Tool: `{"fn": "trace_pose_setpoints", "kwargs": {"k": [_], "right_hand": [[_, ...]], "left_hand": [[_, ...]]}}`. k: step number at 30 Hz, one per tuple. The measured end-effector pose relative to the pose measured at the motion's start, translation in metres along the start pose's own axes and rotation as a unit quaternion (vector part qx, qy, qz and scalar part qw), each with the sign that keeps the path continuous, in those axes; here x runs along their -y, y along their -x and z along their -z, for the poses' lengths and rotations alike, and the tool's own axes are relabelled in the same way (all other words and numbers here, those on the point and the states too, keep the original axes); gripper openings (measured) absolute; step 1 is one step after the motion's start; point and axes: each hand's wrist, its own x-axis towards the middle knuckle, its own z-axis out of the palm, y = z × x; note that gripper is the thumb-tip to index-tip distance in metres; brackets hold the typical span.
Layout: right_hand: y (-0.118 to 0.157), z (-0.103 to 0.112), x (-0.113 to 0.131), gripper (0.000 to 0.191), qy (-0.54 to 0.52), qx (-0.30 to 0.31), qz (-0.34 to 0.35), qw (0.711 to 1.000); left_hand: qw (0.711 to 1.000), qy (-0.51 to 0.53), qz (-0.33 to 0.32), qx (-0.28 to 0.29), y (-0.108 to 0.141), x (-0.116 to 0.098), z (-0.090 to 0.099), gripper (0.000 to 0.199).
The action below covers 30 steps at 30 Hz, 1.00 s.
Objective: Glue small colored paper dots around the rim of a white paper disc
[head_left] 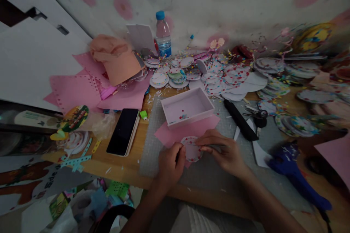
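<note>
A round white paper disc [193,150] with small red pieces round its rim is between my hands, near the table's front edge. My left hand [172,161] is closed, its thumb and finger pinching the disc's left edge. From the right, my right hand [222,149] reaches over the disc with thumb and fingers pinched together at its upper right rim; whatever is between them is too small to make out. Just beyond lies a pink paper sheet [175,134], partly under a white open box [188,107] that holds a few small red and blue pieces.
Decorated discs [216,80] are piled along the back by a water bottle [164,36]. A phone [123,131] lies left. On the right are a black cylindrical object [240,120], keys [258,114] and a blue glue gun [298,174]. Pink sheets [73,89] and a peach cap [117,58] sit back left.
</note>
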Motion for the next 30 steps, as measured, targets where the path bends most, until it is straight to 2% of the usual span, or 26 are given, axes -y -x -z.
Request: {"fn": "trace_pose_setpoints", "kwargs": {"k": [9,14,16,20,22,26,30], "right_hand": [[0.0,-0.001,-0.001,0.02,0.022,0.006,0.018,1.0],[-0.001,0.001,0.002,0.015,-0.003,-0.007,0.011,1.0],[-0.002,0.005,0.0,0.012,-0.026,-0.052,-0.005,0.998],[-0.009,0.012,-0.01,0.013,-0.048,-0.221,-0.031,0.974],[-0.019,0.012,-0.014,0.015,-0.069,-0.263,-0.043,0.961],[-0.04,0.007,-0.019,0.021,-0.027,-0.263,-0.076,0.961],[-0.036,0.002,-0.024,0.023,0.059,-0.239,-0.085,0.965]], "left_hand": [[1.0,0.02,-0.006,-0.002,0.0,0.0,0.0,0.021],[1.0,0.015,-0.007,-0.006,-0.001,0.0,0.0,0.022],[1.0,0.013,-0.007,-0.011,-0.001,0.0,0.0,0.023],[0.998,0.043,-0.001,-0.043,0.0,0.002,-0.003,0.027],[0.996,0.065,0.003,-0.062,0.001,0.002,-0.005,0.027],[0.991,0.079,-0.001,-0.107,0.002,0.002,-0.002,0.025],[0.979,0.1,0.008,-0.176,-0.011,0.003,0.017,0.023]]}}
